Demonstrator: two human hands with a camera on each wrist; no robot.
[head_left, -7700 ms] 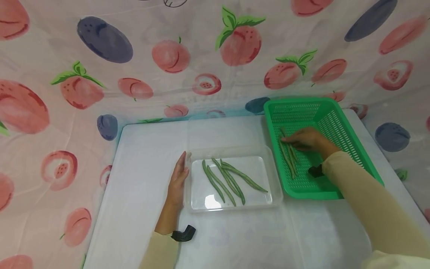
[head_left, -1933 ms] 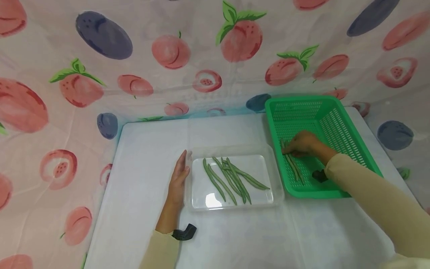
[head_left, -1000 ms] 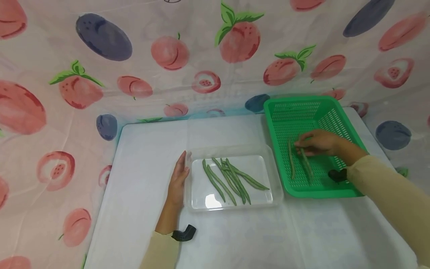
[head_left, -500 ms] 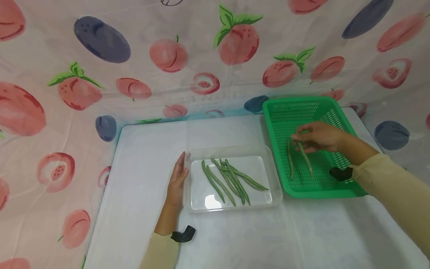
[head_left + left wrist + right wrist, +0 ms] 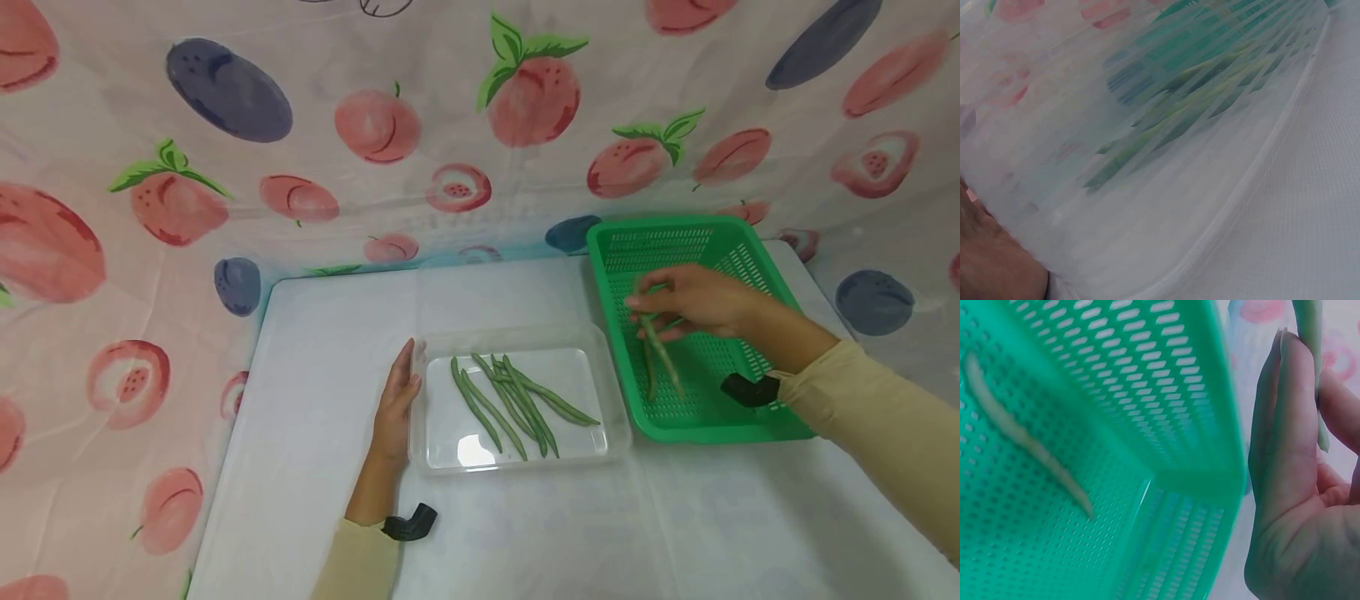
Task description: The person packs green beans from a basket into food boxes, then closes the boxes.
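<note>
My right hand (image 5: 701, 302) is over the green basket (image 5: 780, 287), pinching a green bean (image 5: 666, 358) between thumb and fingers; its lower end slants down to the right. The right wrist view shows the held green bean (image 5: 1309, 325) upright at the fingertips. Another green bean (image 5: 1029, 442) lies on the basket floor, partly covered by the hand in the head view. My left hand (image 5: 393, 412) rests with straight fingers along the left side of a clear plastic container (image 5: 517, 468). Several green beans (image 5: 517, 400) lie inside it, mostly side by side.
A white-covered table (image 5: 322, 358) carries both the container and the basket, which stands right beside it. Behind and at the sides hangs a fruit-printed cloth (image 5: 450, 100). A black wrist-worn device (image 5: 411, 522) sits on the left wrist, another (image 5: 750, 389) on the right.
The container holds more green beans than several seconds ago, the basket fewer. My right hand has picked a green bean off the basket floor and lately shifted left. The left hand stays put.
</note>
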